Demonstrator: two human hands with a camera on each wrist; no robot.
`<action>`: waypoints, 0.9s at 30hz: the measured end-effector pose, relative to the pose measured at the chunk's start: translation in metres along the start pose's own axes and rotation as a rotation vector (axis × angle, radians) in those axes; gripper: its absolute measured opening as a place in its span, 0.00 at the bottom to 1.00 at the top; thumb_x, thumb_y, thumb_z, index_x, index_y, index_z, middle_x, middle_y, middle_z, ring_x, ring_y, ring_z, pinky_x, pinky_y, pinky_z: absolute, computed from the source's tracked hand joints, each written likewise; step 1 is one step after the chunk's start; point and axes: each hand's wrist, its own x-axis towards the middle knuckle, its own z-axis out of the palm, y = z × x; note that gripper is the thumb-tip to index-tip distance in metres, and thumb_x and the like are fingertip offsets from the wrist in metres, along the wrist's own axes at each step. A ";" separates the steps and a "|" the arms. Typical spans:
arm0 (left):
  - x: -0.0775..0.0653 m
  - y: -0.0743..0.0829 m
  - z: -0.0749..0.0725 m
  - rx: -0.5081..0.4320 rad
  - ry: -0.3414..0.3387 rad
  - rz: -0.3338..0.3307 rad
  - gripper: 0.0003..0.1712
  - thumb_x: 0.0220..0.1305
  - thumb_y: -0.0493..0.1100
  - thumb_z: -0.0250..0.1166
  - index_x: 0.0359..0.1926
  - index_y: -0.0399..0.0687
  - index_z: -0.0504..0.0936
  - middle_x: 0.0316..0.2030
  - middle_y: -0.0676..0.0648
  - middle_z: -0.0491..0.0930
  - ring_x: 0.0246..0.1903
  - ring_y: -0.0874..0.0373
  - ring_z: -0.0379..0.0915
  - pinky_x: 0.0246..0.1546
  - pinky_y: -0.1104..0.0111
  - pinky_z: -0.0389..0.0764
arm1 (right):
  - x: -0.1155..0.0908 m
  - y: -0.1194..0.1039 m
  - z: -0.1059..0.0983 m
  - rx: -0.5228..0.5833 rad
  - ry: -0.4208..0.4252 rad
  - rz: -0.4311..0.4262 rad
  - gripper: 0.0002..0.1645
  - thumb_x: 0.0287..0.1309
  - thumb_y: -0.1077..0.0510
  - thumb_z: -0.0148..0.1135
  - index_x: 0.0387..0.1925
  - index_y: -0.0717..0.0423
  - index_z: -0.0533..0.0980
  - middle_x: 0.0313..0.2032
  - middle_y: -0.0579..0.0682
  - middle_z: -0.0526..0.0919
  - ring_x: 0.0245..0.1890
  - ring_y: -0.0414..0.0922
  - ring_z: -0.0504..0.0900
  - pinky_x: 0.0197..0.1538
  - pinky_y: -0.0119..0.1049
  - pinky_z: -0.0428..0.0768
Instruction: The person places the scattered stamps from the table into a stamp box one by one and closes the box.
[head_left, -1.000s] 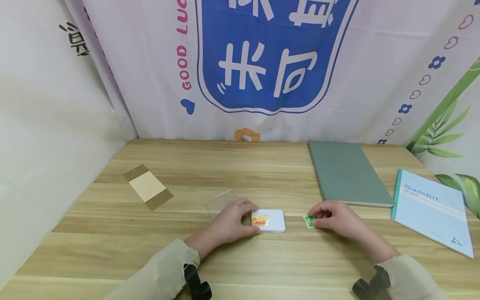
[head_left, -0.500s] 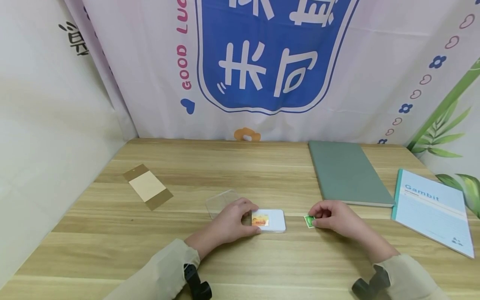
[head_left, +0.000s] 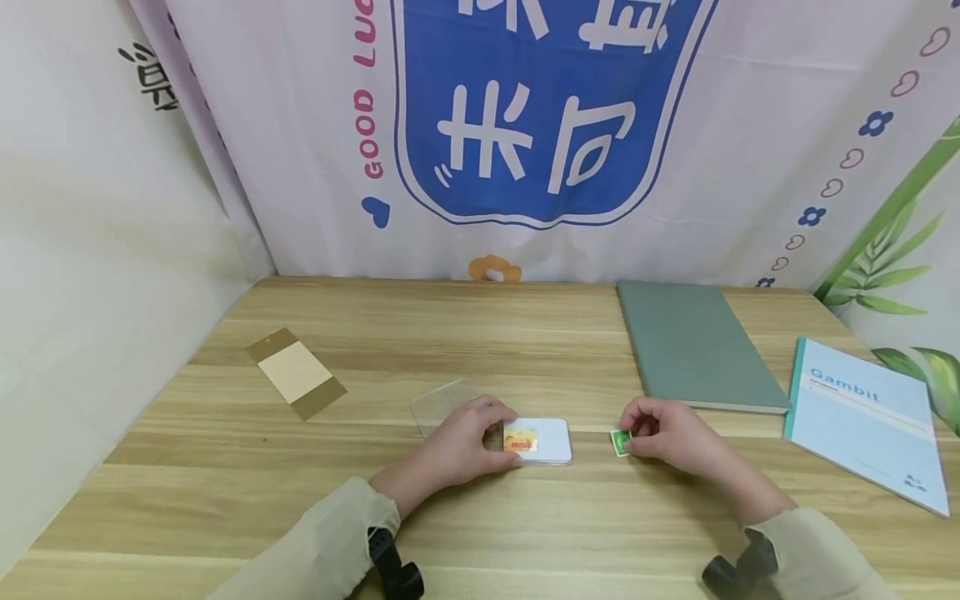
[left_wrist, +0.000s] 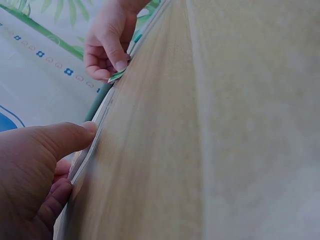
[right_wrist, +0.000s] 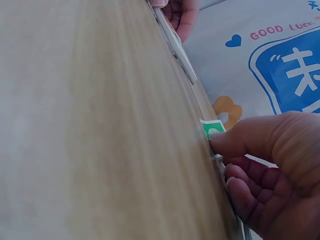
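Thumb and fingers of my left hand (head_left: 467, 442) grip the left part of a small stack of white cards (head_left: 553, 440) by its long edges on the table. On the top card lies a yellow-orange stamp (head_left: 522, 441). My right hand (head_left: 675, 439), to the right of the stack, pinches a small green stamp (head_left: 619, 442) with a white edge between thumb and index finger. In the right wrist view the green stamp (right_wrist: 213, 129) sticks out past the thumb, just above the wood. A clear plastic sleeve or lid (head_left: 442, 400) lies behind my left hand, partly covered by it.
A brown card with a beige middle (head_left: 296, 373) lies at the left of the wooden table (head_left: 450, 325). At the right are a grey-green notebook (head_left: 697, 346) and a light blue "Gambit" notebook (head_left: 862, 425). A printed curtain (head_left: 315, 125) hangs behind the table.
My right hand, with the green stamp pinched in it, has shifted very slightly to the right. My left hand and the card stack have stayed in place.
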 end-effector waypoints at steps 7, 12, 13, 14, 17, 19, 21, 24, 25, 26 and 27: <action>0.000 -0.001 0.001 0.002 0.001 0.004 0.30 0.51 0.52 0.70 0.54 0.46 0.77 0.45 0.52 0.73 0.40 0.61 0.66 0.43 0.67 0.72 | 0.002 0.000 0.000 0.004 -0.032 -0.022 0.09 0.45 0.69 0.64 0.30 0.60 0.74 0.26 0.49 0.74 0.28 0.40 0.70 0.29 0.29 0.72; 0.000 -0.001 0.000 0.002 0.006 0.006 0.30 0.51 0.52 0.70 0.54 0.45 0.76 0.46 0.52 0.73 0.41 0.60 0.67 0.45 0.66 0.72 | 0.005 -0.001 -0.005 0.086 -0.061 0.021 0.07 0.48 0.68 0.62 0.32 0.62 0.74 0.26 0.50 0.73 0.28 0.42 0.71 0.29 0.29 0.72; 0.000 -0.001 0.000 0.002 0.005 0.005 0.30 0.51 0.52 0.70 0.54 0.45 0.76 0.46 0.51 0.73 0.41 0.60 0.67 0.45 0.66 0.72 | 0.005 -0.001 -0.006 0.112 -0.072 0.033 0.07 0.48 0.68 0.62 0.32 0.64 0.73 0.26 0.51 0.73 0.27 0.42 0.71 0.29 0.30 0.73; 0.001 -0.001 0.000 0.002 0.004 0.004 0.30 0.51 0.52 0.70 0.54 0.45 0.76 0.46 0.52 0.73 0.42 0.60 0.67 0.45 0.66 0.72 | 0.005 -0.002 -0.008 0.138 -0.084 0.043 0.07 0.48 0.68 0.61 0.32 0.65 0.73 0.27 0.51 0.73 0.27 0.42 0.71 0.28 0.30 0.73; 0.001 0.000 0.000 -0.002 -0.003 -0.006 0.30 0.51 0.52 0.70 0.54 0.46 0.76 0.46 0.52 0.73 0.42 0.60 0.67 0.46 0.66 0.72 | 0.006 -0.003 -0.011 0.203 -0.117 0.070 0.09 0.49 0.67 0.61 0.33 0.67 0.72 0.27 0.52 0.72 0.25 0.42 0.73 0.27 0.31 0.75; 0.001 0.000 0.000 -0.003 -0.006 -0.012 0.30 0.51 0.52 0.70 0.54 0.46 0.76 0.47 0.51 0.73 0.43 0.60 0.67 0.46 0.65 0.72 | 0.007 -0.003 -0.013 0.216 -0.129 0.079 0.09 0.50 0.67 0.61 0.34 0.68 0.72 0.28 0.53 0.72 0.26 0.42 0.74 0.28 0.32 0.76; 0.001 0.000 0.000 0.000 -0.007 -0.018 0.31 0.51 0.52 0.70 0.55 0.46 0.76 0.47 0.51 0.72 0.43 0.60 0.68 0.47 0.65 0.72 | 0.008 -0.004 -0.014 0.223 -0.133 0.092 0.10 0.50 0.66 0.61 0.34 0.68 0.72 0.28 0.53 0.72 0.26 0.42 0.74 0.29 0.33 0.77; 0.001 0.000 0.001 0.005 -0.005 -0.016 0.31 0.51 0.53 0.70 0.55 0.46 0.76 0.48 0.51 0.73 0.44 0.59 0.68 0.47 0.64 0.72 | 0.009 -0.005 -0.014 0.225 -0.136 0.103 0.10 0.51 0.65 0.61 0.34 0.68 0.72 0.29 0.53 0.72 0.26 0.43 0.75 0.30 0.34 0.78; 0.001 0.000 0.001 0.006 -0.005 -0.016 0.31 0.51 0.53 0.70 0.55 0.46 0.76 0.48 0.51 0.73 0.44 0.59 0.68 0.48 0.64 0.72 | 0.010 -0.006 -0.014 0.227 -0.136 0.105 0.10 0.51 0.65 0.62 0.34 0.67 0.72 0.29 0.53 0.72 0.26 0.42 0.75 0.31 0.34 0.79; 0.001 0.000 0.000 0.007 -0.004 -0.014 0.31 0.51 0.53 0.70 0.55 0.46 0.76 0.47 0.51 0.73 0.44 0.59 0.68 0.48 0.64 0.72 | 0.010 -0.007 -0.014 0.229 -0.139 0.101 0.10 0.51 0.64 0.62 0.34 0.67 0.72 0.29 0.53 0.72 0.27 0.42 0.75 0.31 0.34 0.79; 0.001 0.000 0.000 0.007 -0.004 -0.013 0.31 0.51 0.52 0.70 0.55 0.46 0.76 0.47 0.51 0.73 0.44 0.59 0.68 0.48 0.64 0.72 | 0.011 -0.008 -0.014 0.233 -0.142 0.097 0.11 0.51 0.64 0.62 0.34 0.67 0.72 0.30 0.53 0.72 0.27 0.42 0.75 0.31 0.34 0.79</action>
